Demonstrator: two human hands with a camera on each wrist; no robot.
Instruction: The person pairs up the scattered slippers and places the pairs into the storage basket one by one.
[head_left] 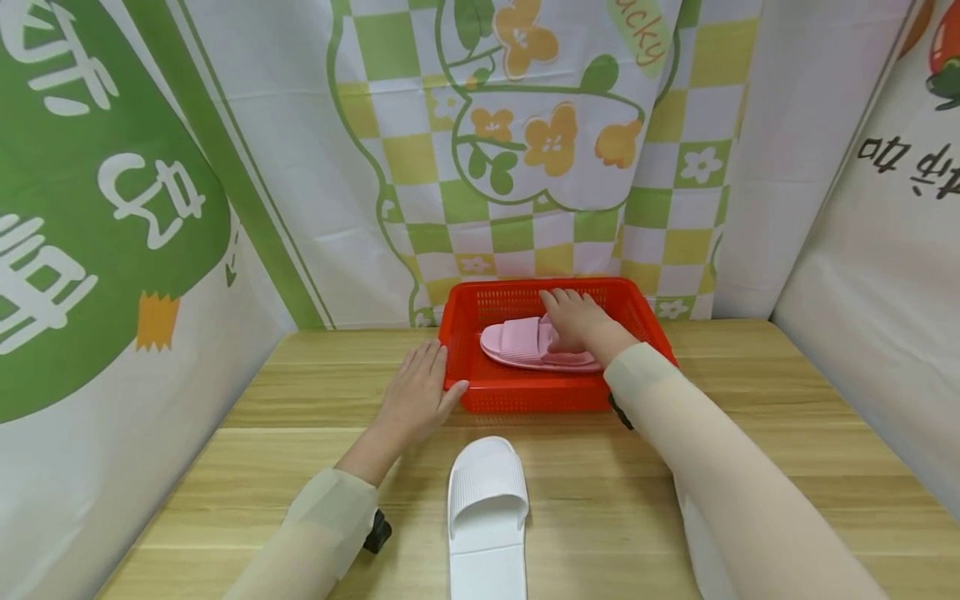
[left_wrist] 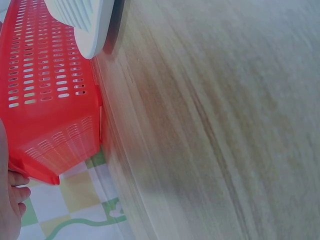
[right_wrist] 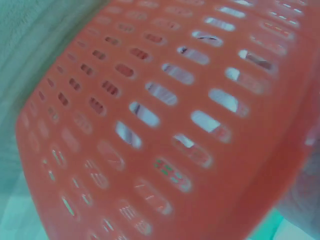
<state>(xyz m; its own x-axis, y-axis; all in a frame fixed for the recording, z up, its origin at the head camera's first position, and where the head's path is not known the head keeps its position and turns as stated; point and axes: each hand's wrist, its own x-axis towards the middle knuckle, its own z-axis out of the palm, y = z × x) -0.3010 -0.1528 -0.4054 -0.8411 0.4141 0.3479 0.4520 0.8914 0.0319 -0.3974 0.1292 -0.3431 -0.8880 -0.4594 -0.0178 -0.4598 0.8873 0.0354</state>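
In the head view, a pink slipper (head_left: pixel 519 337) lies in a red basket (head_left: pixel 532 398), its toe to the left. My right hand (head_left: pixel 576 321) reaches over the basket's front and touches the slipper's right part, fingers extended toward the far side; its thumb is hidden. My left hand (head_left: pixel 416 390) rests against the basket's front left corner, fingers straight along the left rim and thumb by the front rim. A white slipper (head_left: pixel 487 508) lies on the table in front of the basket. The right wrist view mostly shows the slotted basket wall (right_wrist: pixel 150 115), blurred.
Wood-patterned table (head_left: pixel 345 358) lies under everything. A printed curtain (head_left: pixel 540 242) hangs right behind the basket, with printed cloth walls on both sides. Under my right forearm a white thing (head_left: pixel 701 542) shows partly; its kind is hidden.
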